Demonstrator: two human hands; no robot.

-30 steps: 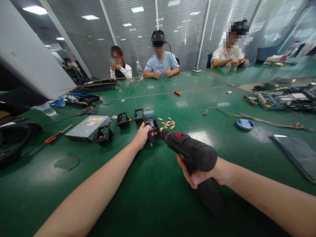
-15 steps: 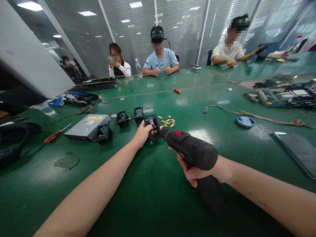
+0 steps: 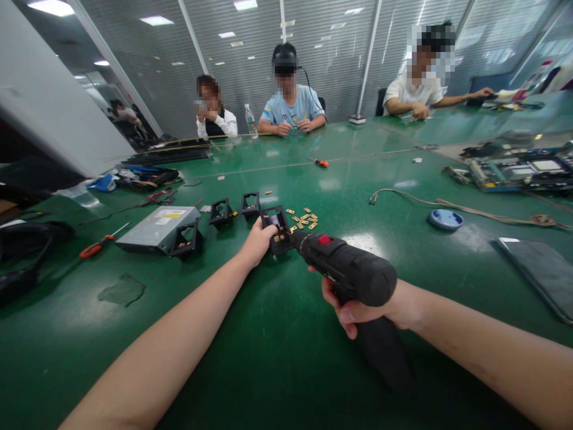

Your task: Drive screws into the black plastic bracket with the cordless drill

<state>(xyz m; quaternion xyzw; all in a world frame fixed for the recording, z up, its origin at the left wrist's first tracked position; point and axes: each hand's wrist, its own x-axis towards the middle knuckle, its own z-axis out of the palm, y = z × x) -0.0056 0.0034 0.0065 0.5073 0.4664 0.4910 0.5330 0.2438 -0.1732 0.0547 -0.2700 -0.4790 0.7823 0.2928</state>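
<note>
My left hand [image 3: 258, 241] grips a black plastic frame [image 3: 274, 214] on the green table, thumb over its near side, where small brass pieces show. In my right hand [image 3: 347, 301] is a black cordless drill [image 3: 347, 266] with a red switch on top. Its chuck end points left and reaches the frame's right side; whether the tip touches a screw I cannot make out. Just beyond the frame lie several small brass plates [image 3: 306, 220]. More black frames stand to the left: one frame [image 3: 250, 205], another frame [image 3: 221, 213] and a third frame [image 3: 187, 240] against a silver drive.
Left of the frames are the silver drive [image 3: 156, 228] and an orange screwdriver [image 3: 97, 246]. On the right lie a blue round dish [image 3: 445, 219], a phone [image 3: 537, 276], a cord [image 3: 447, 206] and circuit boards [image 3: 521, 167]. Three people sit across the table [image 3: 286, 370].
My hands, the frame and the drill stay almost in place. Across the table, the person on the right has lowered an outstretched hand toward the tabletop.
</note>
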